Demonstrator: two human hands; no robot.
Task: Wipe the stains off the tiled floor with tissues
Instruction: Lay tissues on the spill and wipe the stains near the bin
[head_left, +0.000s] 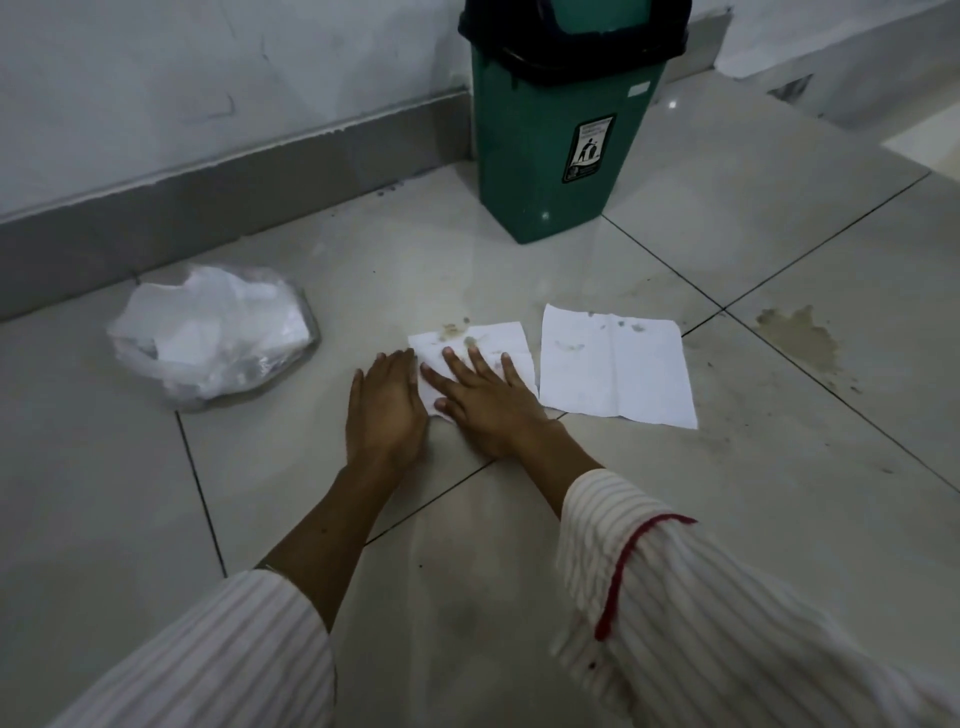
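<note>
A white tissue (485, 340) lies flat on the tiled floor (727, 493), with greenish-brown stains soaking through its far edge. My right hand (483, 400) presses flat on it with fingers spread. Beside it, my left hand (387, 405) rests flat on the floor at the tissue's left edge. A second, larger tissue (618, 364) lies spread out just to the right, lightly spotted. A brownish stain (800, 335) marks the tile further right.
A green bin (558, 119) with a black lid stands against the wall behind the tissues. A crumpled clear plastic bag of tissues (208, 335) sits on the floor at the left. Grey skirting (208, 208) runs along the wall.
</note>
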